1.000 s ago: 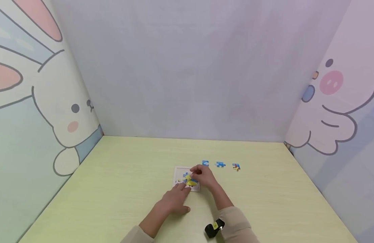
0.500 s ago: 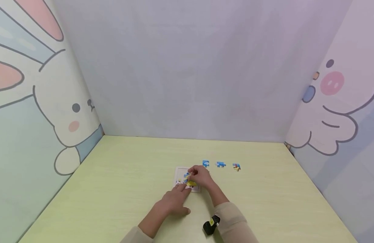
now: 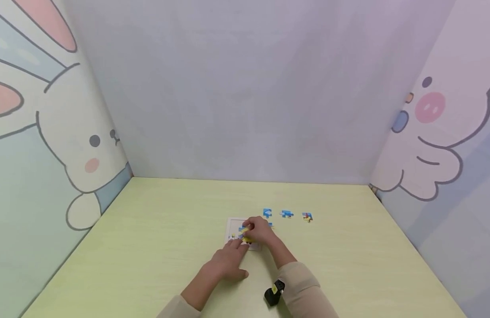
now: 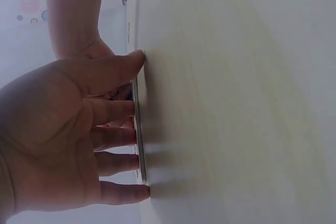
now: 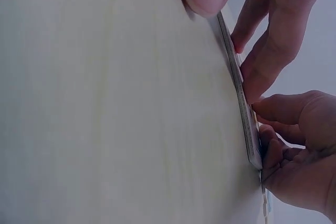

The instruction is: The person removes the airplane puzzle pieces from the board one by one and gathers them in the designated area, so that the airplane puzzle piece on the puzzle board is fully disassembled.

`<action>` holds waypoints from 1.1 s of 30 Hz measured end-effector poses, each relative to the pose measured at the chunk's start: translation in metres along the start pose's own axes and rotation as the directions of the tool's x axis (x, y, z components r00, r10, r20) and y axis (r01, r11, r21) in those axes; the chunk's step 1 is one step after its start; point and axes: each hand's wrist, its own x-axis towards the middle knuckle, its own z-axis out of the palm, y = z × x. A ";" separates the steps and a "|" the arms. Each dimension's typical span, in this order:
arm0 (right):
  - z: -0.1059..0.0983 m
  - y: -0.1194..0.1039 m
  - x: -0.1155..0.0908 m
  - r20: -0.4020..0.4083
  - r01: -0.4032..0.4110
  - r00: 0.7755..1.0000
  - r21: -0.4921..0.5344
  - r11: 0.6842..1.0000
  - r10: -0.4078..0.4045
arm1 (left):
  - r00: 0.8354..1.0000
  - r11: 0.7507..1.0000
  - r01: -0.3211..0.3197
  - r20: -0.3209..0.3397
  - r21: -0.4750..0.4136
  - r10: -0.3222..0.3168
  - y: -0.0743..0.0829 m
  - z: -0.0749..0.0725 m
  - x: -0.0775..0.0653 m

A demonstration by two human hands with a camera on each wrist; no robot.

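Observation:
A small framed puzzle board [image 3: 233,223] lies flat on the table, with blue and yellow pieces set in its lower part. My left hand [image 3: 229,263] rests with straight, spread fingertips on the near edge of the board; its thumb is on the table. Over the board, my right hand [image 3: 260,232] pinches a puzzle piece [image 3: 245,230] between thumb and index finger, mostly hidden by the fingers. In the right wrist view, these fingertips are right at the upper face of the board [image 5: 242,103]. Another blue piece [image 3: 271,225] peeks out beyond the right hand.
Beyond the board to the right, three loose pieces lie in a row: a blue one [image 3: 267,213], another blue one [image 3: 286,213] and a red-and-yellow one [image 3: 307,217]. A black wrist device [image 3: 273,294] sits by the right sleeve. Walls stand behind and at both sides.
The right hand has shifted slightly left over the board, and a blue piece behind it now shows. The left hand has stayed in place.

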 end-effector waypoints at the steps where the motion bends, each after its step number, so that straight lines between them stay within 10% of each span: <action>1: 0.000 0.000 0.000 -0.002 0.009 1.000 -0.005 1.000 -0.009 | 1.000 1.000 0.000 -0.001 0.000 0.000 0.000 0.000 0.000; 33: 0.002 0.003 0.000 -0.022 0.037 0.999 0.210 0.977 -0.033 | 0.999 0.999 0.016 0.043 -0.045 -0.014 -0.001 -0.006 -0.001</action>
